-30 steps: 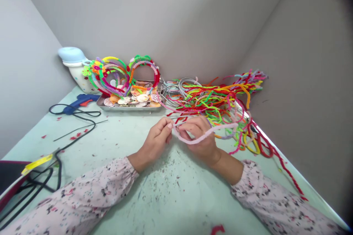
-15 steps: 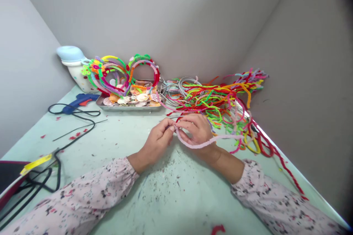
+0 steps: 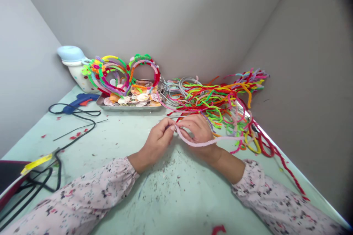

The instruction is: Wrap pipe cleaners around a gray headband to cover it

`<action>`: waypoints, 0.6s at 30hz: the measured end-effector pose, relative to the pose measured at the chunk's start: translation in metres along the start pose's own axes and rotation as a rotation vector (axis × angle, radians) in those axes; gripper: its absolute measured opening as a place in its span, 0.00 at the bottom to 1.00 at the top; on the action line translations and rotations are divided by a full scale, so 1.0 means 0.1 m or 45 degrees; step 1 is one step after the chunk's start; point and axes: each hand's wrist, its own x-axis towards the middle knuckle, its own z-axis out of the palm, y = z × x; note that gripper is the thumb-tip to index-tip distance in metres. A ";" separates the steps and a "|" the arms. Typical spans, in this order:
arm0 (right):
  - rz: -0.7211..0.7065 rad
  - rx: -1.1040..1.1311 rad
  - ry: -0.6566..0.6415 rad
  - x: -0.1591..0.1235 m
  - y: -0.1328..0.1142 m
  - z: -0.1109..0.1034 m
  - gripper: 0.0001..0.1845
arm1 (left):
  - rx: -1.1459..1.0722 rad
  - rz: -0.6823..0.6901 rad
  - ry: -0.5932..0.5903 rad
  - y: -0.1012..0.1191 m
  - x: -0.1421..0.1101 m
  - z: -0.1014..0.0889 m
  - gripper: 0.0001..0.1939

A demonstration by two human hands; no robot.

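A pale pink pipe cleaner (image 3: 202, 144) curves from the fingertips of both hands and trails off to the right, passing in front of the right hand. My left hand (image 3: 159, 137) is closed, its thumb and forefinger pinching the pipe cleaner's left end. Fingertip to fingertip with it, my right hand (image 3: 197, 132) is closed too, pinching near the same spot. A thin grey wire shows just behind the hands; whether the fingers hold it I cannot tell. The heap of colourful pipe cleaners (image 3: 209, 97) lies right behind my right hand.
A metal tray (image 3: 132, 108) of seashells stands at the back, with colourful headbands (image 3: 116, 75) on it. Left of it are a blue glue gun (image 3: 78, 102) with a black cord and a white bottle (image 3: 81, 75). Red scraps dot the pale green table (image 3: 176, 198).
Both hands have drawn together at the fingertips, the right fingers closing in. The pipe cleaner's free end has dropped and swung slightly right.
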 end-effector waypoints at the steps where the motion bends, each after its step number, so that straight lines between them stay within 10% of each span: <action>1: 0.005 0.002 0.001 0.00 0.00 0.00 0.06 | 0.005 0.005 0.000 0.00 0.00 0.00 0.10; 18: 0.112 0.122 0.004 0.01 -0.06 -0.03 0.04 | 0.244 0.101 0.006 0.03 0.00 -0.01 0.10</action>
